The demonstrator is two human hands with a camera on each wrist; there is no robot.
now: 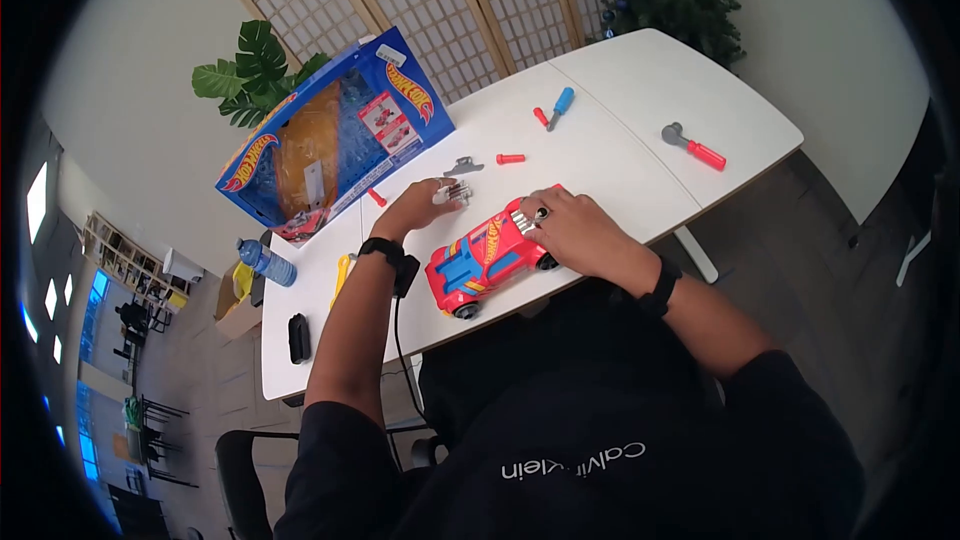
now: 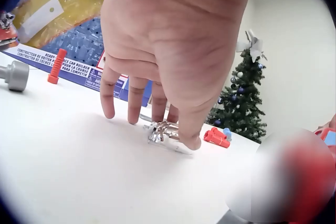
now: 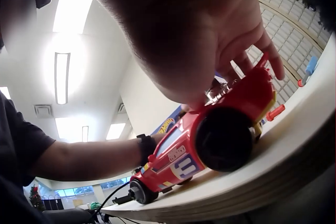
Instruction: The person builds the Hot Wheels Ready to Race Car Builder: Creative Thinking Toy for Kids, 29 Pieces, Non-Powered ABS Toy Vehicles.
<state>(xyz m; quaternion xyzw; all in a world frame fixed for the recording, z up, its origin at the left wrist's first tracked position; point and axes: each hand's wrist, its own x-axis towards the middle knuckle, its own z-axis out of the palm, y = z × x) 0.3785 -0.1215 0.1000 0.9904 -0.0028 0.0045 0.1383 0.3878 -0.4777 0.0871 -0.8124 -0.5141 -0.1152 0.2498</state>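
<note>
A red and blue toy car stands on its wheels on the white table. Over its back end is my right hand, the thumb and fingers pinching the chrome engine part seated there. My left hand reaches down just beyond the car. Between its thumb and fingertips lies a chrome toy piece, low against the tabletop. A grey toy part lies close past the left fingertips, with a red toy bolt to its right.
A blue toy box with a clear window stands at the back left. Further right lie a blue-handled screwdriver and a red-handled toy hammer. To the left are a water bottle, a yellow tool and a black case.
</note>
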